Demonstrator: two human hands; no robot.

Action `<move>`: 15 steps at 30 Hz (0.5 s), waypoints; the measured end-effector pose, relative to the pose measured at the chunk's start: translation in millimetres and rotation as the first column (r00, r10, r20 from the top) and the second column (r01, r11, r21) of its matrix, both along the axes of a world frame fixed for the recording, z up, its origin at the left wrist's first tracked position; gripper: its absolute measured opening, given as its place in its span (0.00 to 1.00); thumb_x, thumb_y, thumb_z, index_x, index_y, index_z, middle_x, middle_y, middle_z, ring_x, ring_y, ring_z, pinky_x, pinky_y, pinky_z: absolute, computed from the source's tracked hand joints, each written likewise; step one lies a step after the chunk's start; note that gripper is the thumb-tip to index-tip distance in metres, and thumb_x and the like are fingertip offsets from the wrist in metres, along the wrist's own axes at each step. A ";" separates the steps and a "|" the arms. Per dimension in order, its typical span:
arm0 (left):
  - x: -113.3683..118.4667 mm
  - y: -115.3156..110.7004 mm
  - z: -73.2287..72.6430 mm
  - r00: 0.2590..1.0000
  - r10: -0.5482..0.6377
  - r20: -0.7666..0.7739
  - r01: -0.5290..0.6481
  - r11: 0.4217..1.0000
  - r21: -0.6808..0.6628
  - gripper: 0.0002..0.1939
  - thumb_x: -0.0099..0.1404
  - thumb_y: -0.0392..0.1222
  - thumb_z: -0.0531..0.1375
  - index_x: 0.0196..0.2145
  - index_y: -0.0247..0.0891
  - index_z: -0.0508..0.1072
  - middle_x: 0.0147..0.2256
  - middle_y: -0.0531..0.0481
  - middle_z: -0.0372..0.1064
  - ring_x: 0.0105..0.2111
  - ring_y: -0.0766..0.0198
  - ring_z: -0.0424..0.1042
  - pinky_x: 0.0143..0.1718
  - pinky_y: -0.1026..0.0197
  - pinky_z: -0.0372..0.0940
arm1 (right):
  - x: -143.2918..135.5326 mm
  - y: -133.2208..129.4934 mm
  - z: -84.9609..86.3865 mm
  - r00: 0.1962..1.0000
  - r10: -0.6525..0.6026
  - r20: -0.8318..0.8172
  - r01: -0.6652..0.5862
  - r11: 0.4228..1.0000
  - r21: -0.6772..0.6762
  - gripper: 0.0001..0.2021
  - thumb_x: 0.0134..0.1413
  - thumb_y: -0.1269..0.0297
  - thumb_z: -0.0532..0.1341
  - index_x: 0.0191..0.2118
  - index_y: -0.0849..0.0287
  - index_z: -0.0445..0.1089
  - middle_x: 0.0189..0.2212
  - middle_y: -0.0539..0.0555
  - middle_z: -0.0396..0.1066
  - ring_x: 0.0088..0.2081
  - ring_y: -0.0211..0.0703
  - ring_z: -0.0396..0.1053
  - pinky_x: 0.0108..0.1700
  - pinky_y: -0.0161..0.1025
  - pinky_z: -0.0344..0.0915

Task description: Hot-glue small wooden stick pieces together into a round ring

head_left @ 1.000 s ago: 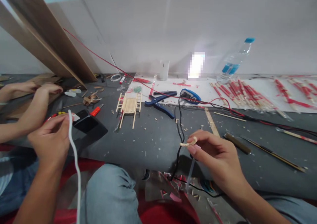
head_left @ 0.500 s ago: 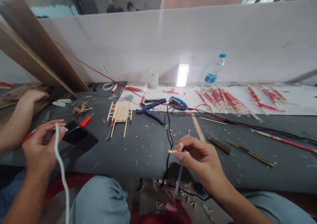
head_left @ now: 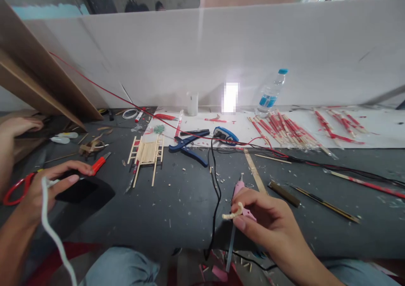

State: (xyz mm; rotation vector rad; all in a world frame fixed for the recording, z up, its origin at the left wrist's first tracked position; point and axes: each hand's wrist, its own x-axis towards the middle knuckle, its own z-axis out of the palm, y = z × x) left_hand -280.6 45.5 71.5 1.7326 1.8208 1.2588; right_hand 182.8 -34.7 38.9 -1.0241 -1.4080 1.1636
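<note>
My right hand (head_left: 268,225) pinches a small cream, curved, ridged piece (head_left: 234,212) between thumb and fingertips, above the table's front edge. Beyond and partly behind that hand is a pink glue gun (head_left: 239,187) with a translucent glue stick (head_left: 231,246). At the left, my left hand (head_left: 60,182) grips a dark phone (head_left: 77,190), its thumb over the near side. A white cable (head_left: 52,231) hangs from a plug by this hand. Red-handled scissors (head_left: 19,189) and a red-orange cutter (head_left: 100,163) lie close by. A small chair-like stick frame (head_left: 148,154) stands between my hands.
Blue cutting pliers (head_left: 191,151), a blue-grey tool (head_left: 225,135) and black cables (head_left: 217,184) lie mid-table. Behind are a plastic cup (head_left: 192,104), water bottle (head_left: 271,94) and wrapped sticks (head_left: 287,128). Another person's arm (head_left: 12,136) rests at far left, near cardboard (head_left: 41,66).
My left hand has moved over the phone and now grips it. My right hand still pinches the curved piece, slightly lower in view. More of the glue gun shows. The whole view has shifted.
</note>
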 end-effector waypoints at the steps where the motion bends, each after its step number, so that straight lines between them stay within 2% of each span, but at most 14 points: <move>1: 1.9 0.1 -0.7 1.000 0.002 0.011 -0.002 1.000 0.004 0.18 0.55 0.60 0.69 0.26 0.42 0.77 0.30 0.51 0.78 0.39 0.51 0.77 0.61 0.43 0.67 | -0.4 0.0 0.8 1.000 0.002 0.005 -0.002 1.000 -0.001 0.03 0.59 0.65 0.70 0.34 0.48 0.80 0.28 0.46 0.75 0.30 0.37 0.68 0.33 0.34 0.63; 6: 7.2 2.7 -3.6 0.999 0.026 0.020 -0.026 1.000 0.014 0.21 0.53 0.65 0.67 0.24 0.43 0.77 0.28 0.51 0.77 0.37 0.51 0.75 0.60 0.43 0.67 | -2.6 0.0 5.3 1.000 0.001 0.004 -0.001 1.000 -0.028 0.03 0.57 0.64 0.70 0.32 0.51 0.79 0.26 0.47 0.74 0.28 0.37 0.68 0.32 0.34 0.63; 10: 2.4 5.4 -2.2 1.000 0.022 0.000 -0.022 1.000 -0.004 0.25 0.53 0.70 0.65 0.24 0.43 0.77 0.29 0.51 0.79 0.39 0.50 0.76 0.58 0.47 0.67 | -6.6 1.4 1.9 1.000 0.023 -0.017 -0.024 0.997 -0.070 0.03 0.56 0.63 0.70 0.32 0.53 0.79 0.26 0.49 0.75 0.28 0.38 0.69 0.32 0.35 0.63; 12: -3.8 6.5 0.1 1.000 0.014 -0.002 -0.014 0.999 -0.029 0.30 0.50 0.75 0.65 0.28 0.42 0.79 0.29 0.50 0.80 0.38 0.50 0.77 0.54 0.50 0.69 | -9.2 2.2 -2.9 0.999 0.031 -0.043 -0.036 0.994 -0.104 0.04 0.57 0.61 0.70 0.32 0.54 0.79 0.26 0.50 0.74 0.28 0.39 0.68 0.31 0.36 0.62; 15: -9.7 1.8 -0.8 0.999 0.052 0.005 -0.052 0.998 -0.028 0.43 0.43 0.80 0.67 0.42 0.39 0.80 0.35 0.46 0.83 0.39 0.48 0.78 0.50 0.51 0.71 | -12.8 3.8 -8.0 0.995 0.038 -0.092 -0.051 0.989 -0.141 0.07 0.57 0.58 0.71 0.34 0.54 0.80 0.28 0.51 0.75 0.30 0.40 0.69 0.33 0.36 0.63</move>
